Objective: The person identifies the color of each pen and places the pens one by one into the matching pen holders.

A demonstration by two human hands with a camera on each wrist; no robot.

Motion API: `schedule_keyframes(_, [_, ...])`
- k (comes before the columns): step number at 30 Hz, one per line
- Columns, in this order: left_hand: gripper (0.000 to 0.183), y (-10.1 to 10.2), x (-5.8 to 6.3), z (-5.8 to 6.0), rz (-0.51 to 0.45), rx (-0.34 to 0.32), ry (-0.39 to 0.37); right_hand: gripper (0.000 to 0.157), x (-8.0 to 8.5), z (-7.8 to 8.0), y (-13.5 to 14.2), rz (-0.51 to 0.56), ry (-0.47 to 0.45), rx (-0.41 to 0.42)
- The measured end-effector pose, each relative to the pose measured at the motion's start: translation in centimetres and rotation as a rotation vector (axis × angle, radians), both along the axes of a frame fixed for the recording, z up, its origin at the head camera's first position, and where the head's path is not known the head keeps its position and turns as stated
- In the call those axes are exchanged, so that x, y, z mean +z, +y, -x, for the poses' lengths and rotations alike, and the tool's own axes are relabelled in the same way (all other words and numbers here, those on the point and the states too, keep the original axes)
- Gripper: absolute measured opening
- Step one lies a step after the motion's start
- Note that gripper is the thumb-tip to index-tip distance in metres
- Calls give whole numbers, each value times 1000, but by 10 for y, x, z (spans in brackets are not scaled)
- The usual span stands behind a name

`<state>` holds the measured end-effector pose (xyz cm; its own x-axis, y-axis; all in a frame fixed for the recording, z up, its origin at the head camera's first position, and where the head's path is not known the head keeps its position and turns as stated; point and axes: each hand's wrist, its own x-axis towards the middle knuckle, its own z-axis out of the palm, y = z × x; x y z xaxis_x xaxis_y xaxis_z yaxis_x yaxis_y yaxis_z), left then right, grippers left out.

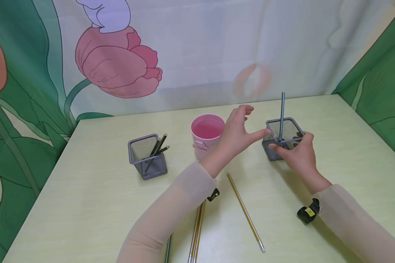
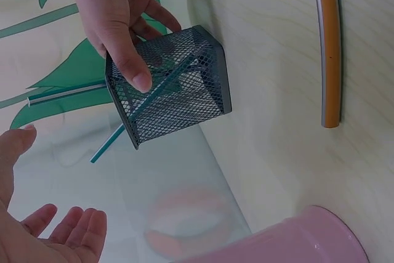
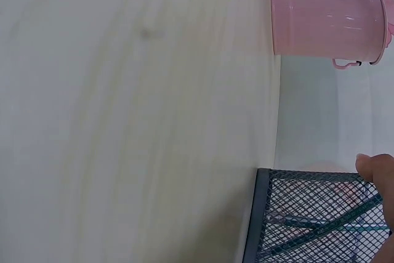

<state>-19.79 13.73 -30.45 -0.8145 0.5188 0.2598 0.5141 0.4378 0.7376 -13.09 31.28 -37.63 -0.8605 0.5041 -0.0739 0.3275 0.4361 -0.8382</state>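
Note:
My right hand [image 1: 297,153] grips a dark mesh pencil holder [image 1: 272,152] by its near right side, thumb in front and the fingers partly hidden behind it. Two blue-green pencils [image 2: 106,146] lean inside that holder; in the head view one blue pencil [image 1: 282,107] rises well above the rim. To the left of the holder, my left hand [image 1: 233,137] has its fingers and thumb spread wide and holds nothing. Its thumb tip is close to the holder's rim; whether they touch I cannot tell from the head view, but the left wrist view shows a gap.
Behind my left hand stands a pink bucket [image 1: 200,148]. A second mesh holder [image 1: 153,168] with several dark pencils is farther left. One yellow pencil [image 1: 245,212] lies on the table; several gold pencils [image 1: 197,233] and a green one [image 1: 168,248] lie near my left sleeve.

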Motion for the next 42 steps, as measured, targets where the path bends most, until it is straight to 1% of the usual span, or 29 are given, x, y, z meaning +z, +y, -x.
schedule_keyframes(3, [66, -3, 0, -1, 14, -8, 2, 100, 1, 0, -1, 4, -4, -1])
schedule_keyframes(6, [66, -6, -1, -2, 33, -30, 10, 100, 1, 0, -1, 1, -10, -3])
schedule_keyframes(12, [66, -9, -3, -5, 45, -70, 46, 100, 1, 0, -1, -13, -15, -5])
schedule_keyframes(19, [59, -16, -9, -7, 75, -83, 92, 100, -2, 0, -1, -7, -7, -2])
schedule_keyframes(24, [55, -19, -11, -6, 74, -80, 110, 100, -3, -1, -1, -9, 14, 2])
schedule_keyframes(32, [50, -25, -12, -7, 114, -72, 89, 101, -1, -1, 0, -17, 9, -5])
schedule_keyframes(37, [48, -27, -11, -13, 132, -91, 77, 101, -2, -1, 2, -12, 18, -9])
schedule_keyframes(42, [46, -30, -13, -20, 118, -110, 59, 102, -3, 0, 2, -5, 11, -2])
